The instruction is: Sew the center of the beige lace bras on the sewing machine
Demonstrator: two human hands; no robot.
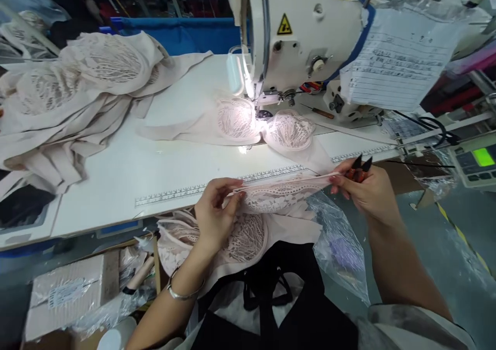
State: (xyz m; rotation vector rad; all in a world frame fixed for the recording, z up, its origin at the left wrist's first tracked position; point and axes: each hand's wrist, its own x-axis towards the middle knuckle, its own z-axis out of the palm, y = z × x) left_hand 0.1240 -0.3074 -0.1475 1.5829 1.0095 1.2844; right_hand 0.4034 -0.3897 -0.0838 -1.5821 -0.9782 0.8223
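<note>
A pale pink lace bra piece [282, 192] is stretched between my two hands at the table's front edge. My left hand [217, 210] pinches its left end between thumb and fingers. With thumb and fingertips, my right hand [364, 187] grips the other end, and small black-bladed thread snips [360, 168] are tucked in the same hand. Beyond them, another pale lace bra [290, 128] lies under the lit needle of a white sewing machine [302, 34]. More lace bra pieces [248, 236] rest on my lap, partly covered by my left arm.
A heap of pale bras [104, 65] covers the table's left side. A ruler strip [170, 195] runs along the front edge. A screwdriver [318, 112] lies by the machine. Cardboard boxes [73, 288] stand below left, and a clear plastic bag [341, 246] hangs below right.
</note>
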